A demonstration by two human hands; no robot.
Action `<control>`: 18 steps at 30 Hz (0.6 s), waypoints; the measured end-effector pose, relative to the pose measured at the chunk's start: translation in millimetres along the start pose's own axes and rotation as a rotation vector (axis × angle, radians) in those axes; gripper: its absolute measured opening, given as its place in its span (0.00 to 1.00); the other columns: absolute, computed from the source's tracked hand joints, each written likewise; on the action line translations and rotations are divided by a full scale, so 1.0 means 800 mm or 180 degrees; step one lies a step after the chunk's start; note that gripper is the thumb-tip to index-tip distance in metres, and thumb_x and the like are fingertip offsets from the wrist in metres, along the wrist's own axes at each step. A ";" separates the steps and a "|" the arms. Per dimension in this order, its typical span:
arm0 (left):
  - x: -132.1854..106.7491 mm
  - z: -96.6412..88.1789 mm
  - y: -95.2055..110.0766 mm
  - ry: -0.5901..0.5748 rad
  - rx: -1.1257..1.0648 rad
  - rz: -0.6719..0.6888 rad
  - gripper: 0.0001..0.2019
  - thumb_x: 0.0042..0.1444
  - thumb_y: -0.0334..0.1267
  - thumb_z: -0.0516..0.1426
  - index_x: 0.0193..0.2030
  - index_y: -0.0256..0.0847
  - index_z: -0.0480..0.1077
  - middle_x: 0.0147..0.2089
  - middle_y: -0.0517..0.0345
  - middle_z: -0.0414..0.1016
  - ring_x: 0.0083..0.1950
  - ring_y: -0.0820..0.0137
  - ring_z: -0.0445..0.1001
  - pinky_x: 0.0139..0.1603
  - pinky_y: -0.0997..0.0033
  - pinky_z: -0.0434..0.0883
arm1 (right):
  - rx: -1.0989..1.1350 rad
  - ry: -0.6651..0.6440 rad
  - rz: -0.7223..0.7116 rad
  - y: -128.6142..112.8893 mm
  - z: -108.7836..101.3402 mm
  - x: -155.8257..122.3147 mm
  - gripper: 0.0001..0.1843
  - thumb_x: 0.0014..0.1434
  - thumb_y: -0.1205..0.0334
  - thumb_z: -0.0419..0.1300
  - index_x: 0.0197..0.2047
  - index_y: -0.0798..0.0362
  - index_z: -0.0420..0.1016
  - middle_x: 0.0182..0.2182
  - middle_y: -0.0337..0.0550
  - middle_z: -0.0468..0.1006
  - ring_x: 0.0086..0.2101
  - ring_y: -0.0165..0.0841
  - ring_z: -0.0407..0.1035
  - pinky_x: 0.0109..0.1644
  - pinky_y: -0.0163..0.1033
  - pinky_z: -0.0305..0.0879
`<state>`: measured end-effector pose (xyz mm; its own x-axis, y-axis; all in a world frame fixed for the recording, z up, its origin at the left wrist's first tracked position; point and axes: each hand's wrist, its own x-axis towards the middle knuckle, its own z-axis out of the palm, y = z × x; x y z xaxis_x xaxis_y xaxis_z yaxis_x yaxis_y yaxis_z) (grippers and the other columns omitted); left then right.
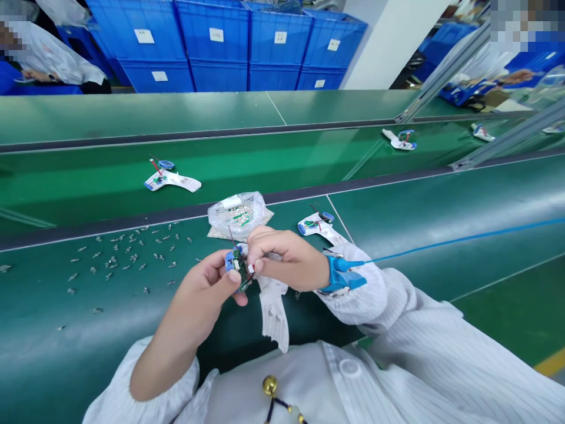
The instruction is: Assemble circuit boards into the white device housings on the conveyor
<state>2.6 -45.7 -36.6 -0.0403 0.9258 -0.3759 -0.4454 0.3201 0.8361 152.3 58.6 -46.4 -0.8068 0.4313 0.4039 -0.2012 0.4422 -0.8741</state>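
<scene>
A small green circuit board (239, 266) is grasped between the left hand (207, 282) and the pinching right hand (282, 259), a wired board assembly (318, 225) lying finished-looking beyond the right hand, with a plastic bag of boards (236, 215) and loose metal clips (123, 257) left beyond and leftward of the left hand.

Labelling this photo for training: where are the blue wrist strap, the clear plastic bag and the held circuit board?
Blue wrist strap (343, 281), head view, on the band.
Clear plastic bag (236, 212), head view, on its middle.
Held circuit board (239, 263), head view, on its green face.
</scene>
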 end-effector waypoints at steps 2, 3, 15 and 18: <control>-0.002 0.001 -0.004 0.0187 0.0168 0.0290 0.18 0.42 0.47 0.69 0.36 0.41 0.73 0.25 0.64 0.72 0.21 0.78 0.69 0.21 0.80 0.69 | -0.0036 0.0131 0.0029 -0.009 0.000 0.002 0.09 0.59 0.67 0.57 0.26 0.56 0.69 0.23 0.38 0.70 0.32 0.28 0.63 0.41 0.35 0.61; -0.003 0.001 -0.006 0.0276 0.0227 0.0480 0.18 0.43 0.46 0.68 0.39 0.44 0.72 0.26 0.65 0.73 0.21 0.77 0.70 0.21 0.80 0.70 | -0.0081 0.0206 0.0026 -0.014 -0.001 0.003 0.10 0.58 0.67 0.57 0.25 0.56 0.69 0.23 0.38 0.69 0.32 0.28 0.63 0.40 0.34 0.61; -0.026 0.007 -0.016 0.0739 0.1256 0.1863 0.29 0.49 0.39 0.66 0.59 0.57 0.66 0.28 0.67 0.71 0.20 0.81 0.61 0.17 0.85 0.66 | -0.0855 0.0463 -0.0320 -0.051 0.006 0.014 0.11 0.52 0.74 0.53 0.21 0.55 0.66 0.18 0.34 0.67 0.25 0.25 0.58 0.40 0.35 0.59; -0.026 0.004 -0.020 0.0804 0.1512 0.2177 0.30 0.50 0.42 0.65 0.60 0.60 0.64 0.29 0.68 0.69 0.19 0.82 0.59 0.15 0.85 0.64 | -0.0939 0.0422 -0.0341 -0.055 0.006 0.016 0.11 0.52 0.75 0.52 0.21 0.55 0.66 0.19 0.34 0.67 0.24 0.25 0.58 0.41 0.36 0.59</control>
<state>13.7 -69.7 -40.6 -0.3851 0.8912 0.2396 0.1672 -0.1880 0.9678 148.5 41.0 -4.3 -0.7065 0.4601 0.5378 -0.0960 0.6906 -0.7168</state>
